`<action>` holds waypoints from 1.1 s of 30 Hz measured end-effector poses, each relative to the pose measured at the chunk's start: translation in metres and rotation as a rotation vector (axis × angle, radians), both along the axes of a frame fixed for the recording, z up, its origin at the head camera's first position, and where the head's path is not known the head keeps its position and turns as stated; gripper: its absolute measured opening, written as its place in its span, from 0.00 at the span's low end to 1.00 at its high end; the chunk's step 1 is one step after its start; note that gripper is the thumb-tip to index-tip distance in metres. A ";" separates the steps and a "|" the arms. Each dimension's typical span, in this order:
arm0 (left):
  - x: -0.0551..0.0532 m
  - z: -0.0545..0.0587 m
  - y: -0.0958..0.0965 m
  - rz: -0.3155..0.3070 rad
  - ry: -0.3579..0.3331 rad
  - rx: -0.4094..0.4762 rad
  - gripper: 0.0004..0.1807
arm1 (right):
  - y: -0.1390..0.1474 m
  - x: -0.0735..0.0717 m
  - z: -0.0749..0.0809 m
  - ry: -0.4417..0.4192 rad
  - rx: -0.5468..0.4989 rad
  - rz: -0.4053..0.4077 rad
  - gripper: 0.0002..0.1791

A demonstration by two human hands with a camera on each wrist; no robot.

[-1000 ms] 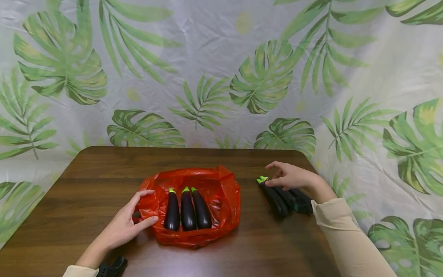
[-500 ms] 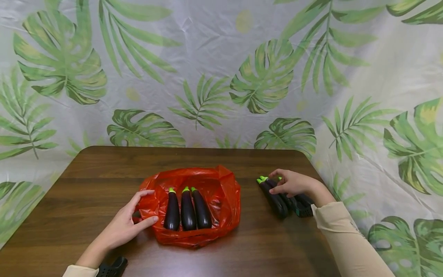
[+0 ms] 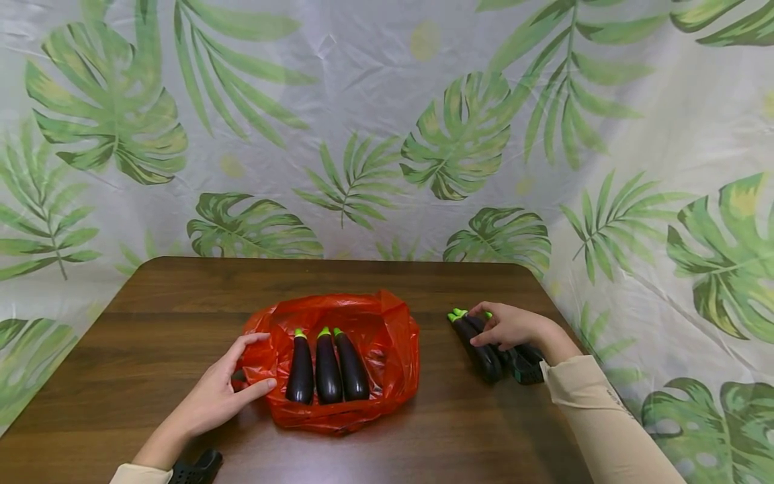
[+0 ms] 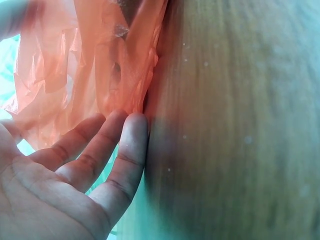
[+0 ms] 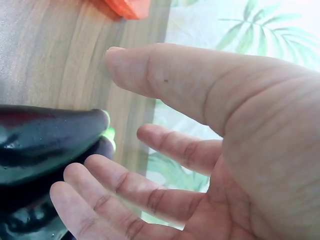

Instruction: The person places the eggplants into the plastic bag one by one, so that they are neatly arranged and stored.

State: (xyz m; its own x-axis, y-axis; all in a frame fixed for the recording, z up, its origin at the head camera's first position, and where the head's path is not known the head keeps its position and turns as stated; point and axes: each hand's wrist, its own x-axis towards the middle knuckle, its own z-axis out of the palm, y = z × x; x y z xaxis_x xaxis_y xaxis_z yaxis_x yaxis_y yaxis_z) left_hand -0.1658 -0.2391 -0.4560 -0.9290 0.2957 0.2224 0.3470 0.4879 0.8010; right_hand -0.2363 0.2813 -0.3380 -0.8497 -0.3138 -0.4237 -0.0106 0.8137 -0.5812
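A red plastic bag (image 3: 399,343) lies spread with its mouth up on the wooden table. Inside it, three dark purple eggplants (image 3: 328,370) rest side by side, green stem ends pointing away from me. My left hand (image 3: 214,390) touches the bag's left side, fingers and thumb spread; in the left wrist view its fingertips (image 4: 134,130) meet the red plastic. More eggplants (image 3: 478,353) lie together on the table at the right. Over them hovers my right hand (image 3: 514,326), thumb and fingers apart, partly covering them. The right wrist view shows nothing held between its fingers (image 5: 125,185).
The brown wooden table (image 3: 181,289) has rounded far corners. Behind and to the right hangs a pale leaf-print cloth (image 3: 363,101). A black wrist device (image 3: 196,467) sits under the left wrist.
My right hand has come down and slightly nearer to me over the eggplants at the right, its thumb lower now. The left hand, the bag and the eggplants stay in place.
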 end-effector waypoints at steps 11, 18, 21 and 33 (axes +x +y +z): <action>0.000 0.001 0.000 -0.001 0.002 -0.006 0.39 | -0.004 -0.002 -0.005 -0.004 0.017 0.010 0.39; 0.000 0.000 -0.001 -0.001 -0.004 -0.004 0.39 | -0.005 -0.004 -0.007 -0.007 0.028 -0.002 0.38; -0.001 -0.001 -0.001 -0.002 -0.006 0.000 0.39 | -0.004 -0.005 -0.008 -0.001 0.043 -0.017 0.38; -0.001 -0.001 -0.001 0.000 0.000 -0.002 0.39 | -0.007 -0.008 -0.013 0.046 0.104 -0.017 0.36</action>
State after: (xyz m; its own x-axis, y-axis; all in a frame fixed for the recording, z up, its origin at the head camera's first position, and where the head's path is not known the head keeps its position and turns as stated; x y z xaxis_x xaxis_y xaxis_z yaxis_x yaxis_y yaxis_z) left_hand -0.1664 -0.2397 -0.4569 -0.9291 0.2962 0.2216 0.3468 0.4892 0.8002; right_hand -0.2439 0.2744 -0.3512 -0.8741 -0.2552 -0.4134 -0.0209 0.8698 -0.4929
